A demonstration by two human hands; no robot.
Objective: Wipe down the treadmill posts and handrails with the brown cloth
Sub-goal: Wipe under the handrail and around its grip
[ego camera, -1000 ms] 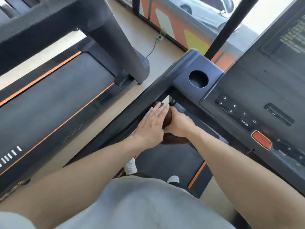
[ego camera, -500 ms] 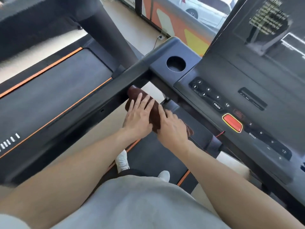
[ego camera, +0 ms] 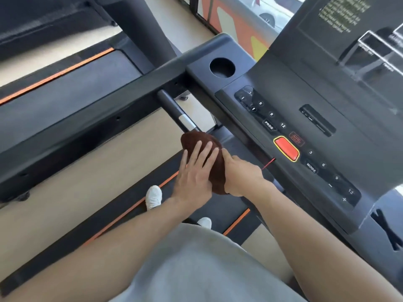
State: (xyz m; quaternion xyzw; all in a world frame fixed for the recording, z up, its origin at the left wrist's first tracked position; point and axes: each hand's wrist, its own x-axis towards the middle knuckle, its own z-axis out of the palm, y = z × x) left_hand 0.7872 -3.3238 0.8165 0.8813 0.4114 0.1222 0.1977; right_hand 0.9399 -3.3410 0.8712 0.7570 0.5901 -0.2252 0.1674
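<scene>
I am seeing the left hand (ego camera: 194, 171) pressing flat, fingers straight, on the brown cloth (ego camera: 205, 149) wrapping the inner grip bar (ego camera: 174, 110), the right hand (ego camera: 242, 177) gripping it.

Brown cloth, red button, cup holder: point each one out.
brown cloth (ego camera: 197, 138): head view, bare upper fold.
red button (ego camera: 286, 148): head view, its centre.
cup holder (ego camera: 222, 68): head view, inside the round hole.

Soft, nappy brown cloth (ego camera: 204, 147) over a matt black handrail (ego camera: 172, 106) with a shiny metal band (ego camera: 186, 122).
</scene>
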